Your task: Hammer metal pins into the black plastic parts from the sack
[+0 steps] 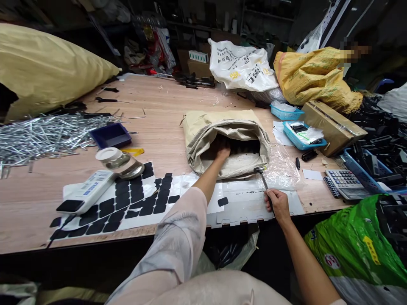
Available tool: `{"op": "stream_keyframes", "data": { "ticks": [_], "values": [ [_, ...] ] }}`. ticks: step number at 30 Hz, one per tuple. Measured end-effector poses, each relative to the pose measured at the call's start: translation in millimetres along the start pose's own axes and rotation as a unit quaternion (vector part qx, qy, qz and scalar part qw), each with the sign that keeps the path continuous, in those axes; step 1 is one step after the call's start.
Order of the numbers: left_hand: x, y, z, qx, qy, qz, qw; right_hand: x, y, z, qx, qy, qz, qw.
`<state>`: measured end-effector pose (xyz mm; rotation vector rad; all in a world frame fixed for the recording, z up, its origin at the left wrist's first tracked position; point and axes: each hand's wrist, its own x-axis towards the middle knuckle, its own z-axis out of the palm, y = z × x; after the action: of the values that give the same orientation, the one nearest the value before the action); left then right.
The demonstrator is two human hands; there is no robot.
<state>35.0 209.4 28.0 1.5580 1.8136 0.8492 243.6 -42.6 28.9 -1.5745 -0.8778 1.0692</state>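
A beige woven sack point(219, 116) lies on the table with its rolled mouth facing me. Inside that mouth is my left hand point(224, 149); its fingers are in shadow and hidden, and dark contents show beside it. My right hand point(277, 202) is closed around a small hammer-like tool point(263, 176) with a slim shaft and a short crosswise head. The head is up by the lower right edge of the sack mouth. Under this hand lies a pale sheet point(244, 209), with crumpled clear plastic point(284, 167) just behind.
Left are metal rods point(57, 131), a dark blue tray point(110, 135), a glass jar point(125, 164), a white device point(87, 192) and sheets of black stickers point(143, 197). Right are blue baskets point(305, 144), a cardboard box point(333, 125), a calculator point(346, 184) and a green bag point(352, 237).
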Motion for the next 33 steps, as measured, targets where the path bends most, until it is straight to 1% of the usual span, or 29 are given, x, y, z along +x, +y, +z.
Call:
{"op": "stream_keyframes", "data": {
  "ticks": [2,4,6,7,9,12,15,17,19,21,23,26,28,29,31,33],
  "values": [
    [-10.1,-0.1,5.0,0.013,-0.034,0.032,0.999,0.3,0.2,-0.1,-0.001,0.001,0.000,1.000],
    [-22.4,-1.3,8.5,0.036,-0.064,0.083,0.994,0.6,-0.1,-0.2,0.001,0.002,0.000,1.000],
    [-35.0,-3.4,8.3,0.053,-0.070,0.119,0.989,0.8,-0.4,-0.5,0.003,0.004,-0.001,1.000],
    [-41.0,-4.7,6.8,0.056,-0.067,0.122,0.989,0.9,-0.6,-0.7,0.005,0.003,-0.001,1.000],
    [-52.6,-7.7,1.4,0.058,-0.059,0.105,0.991,1.2,-0.4,-0.9,0.007,0.000,-0.001,1.000],
    [-69.5,-13.7,-8.5,0.062,-0.026,0.078,0.995,2.5,1.5,-1.2,0.013,-0.002,-0.001,1.000],
    [-84.9,-21.5,-16.6,0.074,0.029,0.089,0.993,4.8,5.1,-1.7,0.019,-0.004,-0.005,1.000],
    [-91.9,-26.7,-20.6,0.087,0.049,0.100,0.990,6.3,7.1,-2.0,0.020,-0.005,-0.007,1.000],
    [-95.1,-31.3,-24.4,0.099,0.038,0.111,0.988,7.0,7.9,-2.2,0.020,-0.003,-0.009,1.000],
    [-95.1,-35.1,-28.0,0.100,0.011,0.118,0.988,6.8,7.5,-2.0,0.017,0.000,-0.012,1.000],
    [-93.8,-38.9,-31.3,0.085,-0.007,0.117,0.989,6.1,6.4,-1.6,0.013,0.002,-0.016,1.000],
    [-94.4,-44.8,-33.4,0.050,-0.014,0.107,0.993,5.2,5.4,-1.2,0.008,0.004,-0.020,1.000],
    [-98.5,-47.6,-32.8,0.025,0.004,0.108,0.994,5.4,5.5,-1.2,0.006,0.007,-0.022,1.000],
    [-102.0,-48.1,-32.4,0.014,0.023,0.110,0.994,5.7,5.7,-1.2,0.005,0.008,-0.023,1.000],
    [-112.7,-47.1,-32.7,0.000,0.075,0.116,0.990,6.5,6.2,-1.3,0.006,0.009,-0.023,1.000],
    [-129.8,-44.4,-35.4,-0.006,0.127,0.126,0.984,7.3,6.6,-1.3,0.008,0.011,-0.024,1.000]
  ]
}}
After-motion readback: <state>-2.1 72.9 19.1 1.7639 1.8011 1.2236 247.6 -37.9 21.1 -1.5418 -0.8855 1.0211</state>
